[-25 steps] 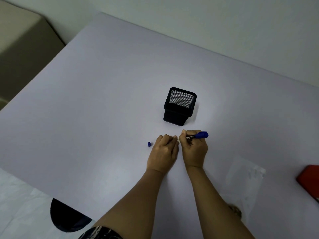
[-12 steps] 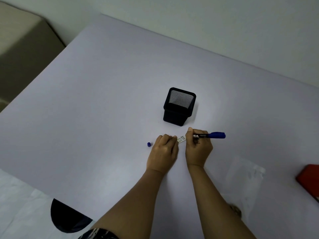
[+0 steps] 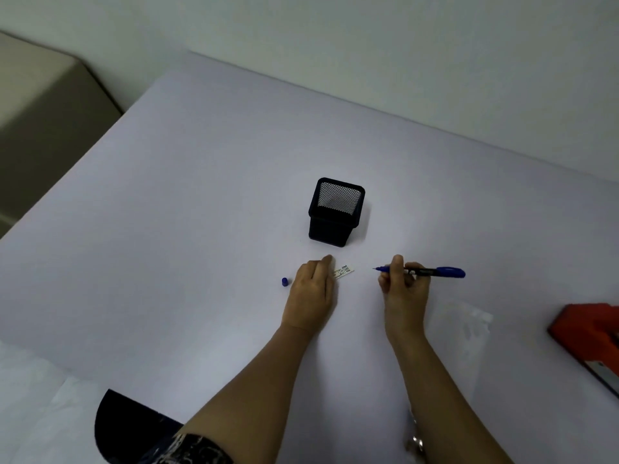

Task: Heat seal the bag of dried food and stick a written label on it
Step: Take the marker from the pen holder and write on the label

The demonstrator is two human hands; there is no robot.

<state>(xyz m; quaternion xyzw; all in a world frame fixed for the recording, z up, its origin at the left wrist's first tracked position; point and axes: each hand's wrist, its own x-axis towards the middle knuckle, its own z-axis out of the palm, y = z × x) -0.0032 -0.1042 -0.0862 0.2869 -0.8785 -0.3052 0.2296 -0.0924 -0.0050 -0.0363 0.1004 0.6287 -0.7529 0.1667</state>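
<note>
A small white label (image 3: 344, 272) with dark writing lies on the pale table (image 3: 167, 229). My left hand (image 3: 313, 294) rests palm down beside it, fingertips pressing its left end. My right hand (image 3: 403, 291) grips an uncapped blue marker (image 3: 432, 272), tip pointing left, a little to the right of the label. The marker's blue cap (image 3: 285, 281) lies left of my left hand. A clear plastic bag (image 3: 465, 333) lies flat to the right of my right forearm; dried food shows at its near end (image 3: 415, 440).
A black mesh pen holder (image 3: 336, 212) stands just beyond my hands. A red heat sealer (image 3: 589, 339) sits at the table's right edge, partly cut off. A beige cabinet (image 3: 40, 112) is off the table's left side.
My right hand has moved right with the marker, away from the label, uncovering its written part. My left hand stays on the label's left end.
</note>
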